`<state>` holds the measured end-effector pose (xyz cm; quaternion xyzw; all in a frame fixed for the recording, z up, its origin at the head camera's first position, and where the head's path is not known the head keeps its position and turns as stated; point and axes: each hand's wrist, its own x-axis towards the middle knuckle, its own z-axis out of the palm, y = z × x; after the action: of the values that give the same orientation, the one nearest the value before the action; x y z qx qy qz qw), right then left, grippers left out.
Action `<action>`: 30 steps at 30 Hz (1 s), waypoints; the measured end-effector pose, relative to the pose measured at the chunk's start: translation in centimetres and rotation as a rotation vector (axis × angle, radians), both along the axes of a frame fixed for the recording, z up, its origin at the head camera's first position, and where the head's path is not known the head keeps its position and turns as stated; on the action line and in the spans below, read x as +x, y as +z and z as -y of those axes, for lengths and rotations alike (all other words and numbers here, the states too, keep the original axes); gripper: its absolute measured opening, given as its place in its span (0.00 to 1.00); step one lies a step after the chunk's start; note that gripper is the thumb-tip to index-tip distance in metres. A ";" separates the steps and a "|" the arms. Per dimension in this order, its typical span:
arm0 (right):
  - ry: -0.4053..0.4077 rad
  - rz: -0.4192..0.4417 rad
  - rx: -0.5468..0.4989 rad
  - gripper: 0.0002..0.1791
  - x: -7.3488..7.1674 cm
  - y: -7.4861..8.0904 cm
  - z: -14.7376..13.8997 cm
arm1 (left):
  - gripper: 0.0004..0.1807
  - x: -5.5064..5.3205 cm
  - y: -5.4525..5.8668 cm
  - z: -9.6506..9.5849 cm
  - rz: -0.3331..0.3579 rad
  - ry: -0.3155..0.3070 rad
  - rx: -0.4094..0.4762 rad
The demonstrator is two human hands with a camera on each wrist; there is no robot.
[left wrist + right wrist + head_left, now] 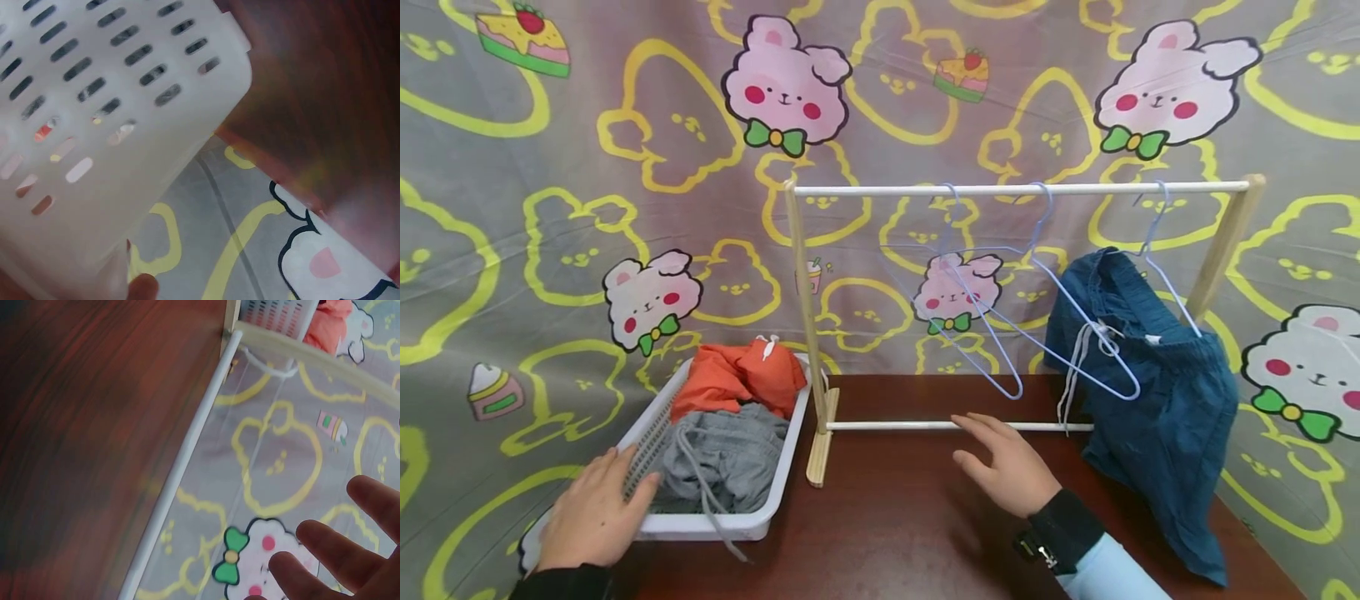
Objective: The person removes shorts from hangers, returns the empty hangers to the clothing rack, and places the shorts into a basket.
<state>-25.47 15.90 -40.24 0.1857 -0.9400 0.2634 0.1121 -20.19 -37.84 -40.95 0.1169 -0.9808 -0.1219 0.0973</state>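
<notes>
My left hand (593, 508) grips the front-left rim of a white plastic basket (700, 525). In the left wrist view a fingertip (144, 287) shows outside the slotted basket wall (137, 144). Grey drawstring shorts (730, 458) lie in the front of the basket, one cord over the rim, with an orange garment (741, 375) behind. My right hand (1011, 471) hovers with spread fingers before the rack's lower white bar (895, 426), holding nothing. Blue drawstring shorts (1165, 400) hang on the rightmost hanger (1157, 242).
A wooden clothes rack (803, 308) with a white top rail (880, 191) stands on the dark red-brown table (880, 525). Two bare blue hangers, one left (1000, 342) and one right (1086, 321), hang mid-rail. A patterned cloth (865, 100) covers the back and sides.
</notes>
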 end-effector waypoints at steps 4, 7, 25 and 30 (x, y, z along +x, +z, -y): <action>-0.026 0.006 -0.014 0.30 0.2 0.0 -1.3 | 0.51 0.1 0.4 -0.1 -0.011 0.004 -0.013; -0.057 0.024 -0.019 0.31 0.4 -0.1 -2.1 | 0.51 0.1 0.9 -0.6 -0.037 -0.034 -0.024; -0.085 0.078 -0.030 0.30 1.3 0.0 -4.5 | 0.48 -1.6 8.6 -11.2 -0.154 -0.361 0.081; -0.076 0.085 -0.040 0.29 1.3 0.0 -4.6 | 0.43 -3.4 10.0 -13.5 -0.202 -0.433 0.166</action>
<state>-24.21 20.50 -40.23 0.1363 -0.9448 0.2853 0.0858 -23.61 -24.34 -30.98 -0.1009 -0.9550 -0.2310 0.1566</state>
